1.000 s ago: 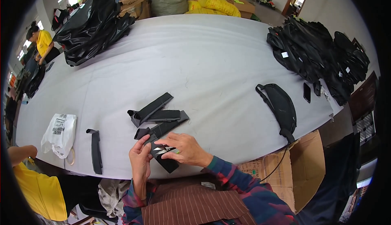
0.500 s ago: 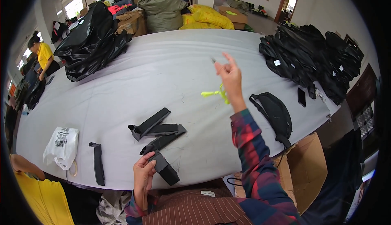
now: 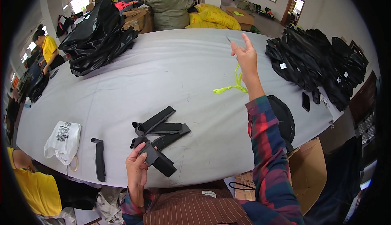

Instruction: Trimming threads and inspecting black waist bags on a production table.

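Observation:
My left hand (image 3: 137, 166) grips a folded black fabric strap (image 3: 163, 166) near the table's front edge, thumb and fingers pinching it. Just beyond it, several similar black straps (image 3: 158, 119) lie crossed in a loose heap. My right hand (image 3: 247, 60) is raised over the far right of the table, index finger extended and the others curled round a small pointed metal tool (image 3: 229, 40). Only the tool's thin tip shows. A neon yellow cord (image 3: 237, 87) with a knot dangles below that hand. One more black strap (image 3: 99, 160) lies apart to the left.
A white plastic bag (image 3: 63, 141) sits at the left. Large heaps of black items (image 3: 97, 37) and black bags (image 3: 313, 60) stand at the far corners. A black pouch (image 3: 282, 117) and a phone (image 3: 305, 101) lie right. People in yellow shirts (image 3: 38, 190) are at the left.
My right hand has moved up and to the right, away from the left hand, with the neon cord swinging along. My left hand has raised and turned the strap slightly against the heap.

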Motion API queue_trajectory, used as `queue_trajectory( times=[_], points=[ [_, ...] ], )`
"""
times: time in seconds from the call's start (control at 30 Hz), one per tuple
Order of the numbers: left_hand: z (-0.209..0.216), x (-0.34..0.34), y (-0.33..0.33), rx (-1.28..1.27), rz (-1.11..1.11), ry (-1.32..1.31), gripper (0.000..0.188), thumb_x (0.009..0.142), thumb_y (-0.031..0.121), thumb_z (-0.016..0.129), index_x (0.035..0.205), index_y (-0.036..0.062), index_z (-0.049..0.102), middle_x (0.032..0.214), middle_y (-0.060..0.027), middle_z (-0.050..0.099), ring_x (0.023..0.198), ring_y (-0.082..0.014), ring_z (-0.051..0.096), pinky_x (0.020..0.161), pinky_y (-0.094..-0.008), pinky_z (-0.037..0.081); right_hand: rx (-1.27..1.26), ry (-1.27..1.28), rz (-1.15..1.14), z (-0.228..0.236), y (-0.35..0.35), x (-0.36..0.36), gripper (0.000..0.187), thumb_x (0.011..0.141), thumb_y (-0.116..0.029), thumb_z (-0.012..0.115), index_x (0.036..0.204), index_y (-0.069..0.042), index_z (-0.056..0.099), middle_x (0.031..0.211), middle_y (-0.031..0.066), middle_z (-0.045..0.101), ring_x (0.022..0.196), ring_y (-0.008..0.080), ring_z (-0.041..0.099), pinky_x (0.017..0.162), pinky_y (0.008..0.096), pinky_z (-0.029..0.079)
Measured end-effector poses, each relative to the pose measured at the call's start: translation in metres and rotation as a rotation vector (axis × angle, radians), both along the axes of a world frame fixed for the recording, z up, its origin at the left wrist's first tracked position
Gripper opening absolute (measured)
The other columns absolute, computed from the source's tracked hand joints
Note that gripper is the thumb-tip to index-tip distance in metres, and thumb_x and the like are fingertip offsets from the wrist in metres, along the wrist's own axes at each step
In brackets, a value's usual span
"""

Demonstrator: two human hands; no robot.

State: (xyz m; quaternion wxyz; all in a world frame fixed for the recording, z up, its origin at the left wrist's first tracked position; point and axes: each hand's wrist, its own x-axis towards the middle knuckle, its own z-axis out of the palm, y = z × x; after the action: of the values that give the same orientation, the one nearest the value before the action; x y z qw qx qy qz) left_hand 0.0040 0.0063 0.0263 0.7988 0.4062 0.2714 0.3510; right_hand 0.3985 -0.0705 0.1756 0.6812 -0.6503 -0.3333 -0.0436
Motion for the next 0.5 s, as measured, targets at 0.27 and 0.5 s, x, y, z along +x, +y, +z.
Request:
queue_trajectory(
  times=[0.27,0.5],
  points=[
    [0.003,-0.001,0.009,0.036,0.078,0.028,0.044,0.087,0.005,0.05,0.129,-0.0052,0.044,0.118,-0.0197,0.058,0.108,-0.0299,0.06,0.09,-0.0391,0.05,-0.09,0.053,0.403,-0.031,0.008,-0.083,0.022,0.086,-0.016,0.065,0.103,-0.003,0.066,0.068,-0.0009,0.057,0.062,0.0051,0.048,0.056,0.0232,0.039],
    [0.013,0.012,0.014,0.091,0.138,-0.013,0.037,0.089,0.001,0.051,0.125,-0.0053,0.049,0.114,-0.0211,0.061,0.103,-0.027,0.062,0.089,-0.0366,0.051,-0.237,-0.265,0.569,-0.097,-0.012,-0.19,0.015,0.08,-0.011,0.067,0.094,-0.008,0.068,0.075,0.0072,0.064,0.061,0.0187,0.056,0.054,0.0277,0.042]
  ],
)
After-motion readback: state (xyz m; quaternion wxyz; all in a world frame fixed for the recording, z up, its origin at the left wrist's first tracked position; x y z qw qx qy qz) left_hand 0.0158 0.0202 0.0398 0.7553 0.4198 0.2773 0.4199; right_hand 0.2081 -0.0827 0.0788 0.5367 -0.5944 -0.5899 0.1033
